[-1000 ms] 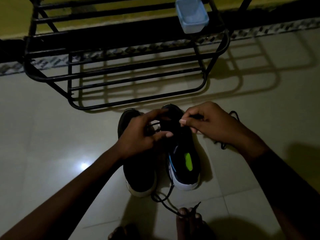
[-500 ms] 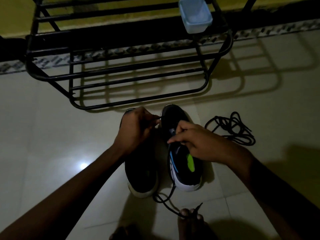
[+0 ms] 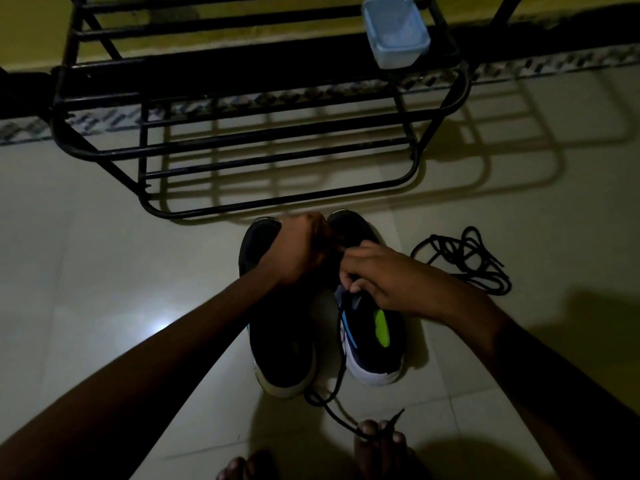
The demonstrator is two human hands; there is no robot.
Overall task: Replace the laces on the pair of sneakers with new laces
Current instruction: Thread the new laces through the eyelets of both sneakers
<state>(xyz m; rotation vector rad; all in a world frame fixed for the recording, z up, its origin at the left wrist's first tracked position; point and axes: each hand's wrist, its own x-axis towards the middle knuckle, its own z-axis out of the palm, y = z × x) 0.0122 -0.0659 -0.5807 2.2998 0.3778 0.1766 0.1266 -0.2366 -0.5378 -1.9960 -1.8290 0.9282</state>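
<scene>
- Pinching the thin black lace (image 3: 341, 362) at the black sneaker with green insole (image 3: 367, 355): the right hand (image 3: 394, 282), fingers curled.
- Left hand (image 3: 298, 252) is fisted beside it; its hold is hidden.

No words, brand marks or numbers could be read on the sneakers (image 3: 284, 358), rack (image 3: 57, 109) or tub (image 3: 394, 29).

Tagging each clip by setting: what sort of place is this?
Probably a home entryway: tiled floor, a black metal rack against a yellow wall, sneakers beside it.
</scene>
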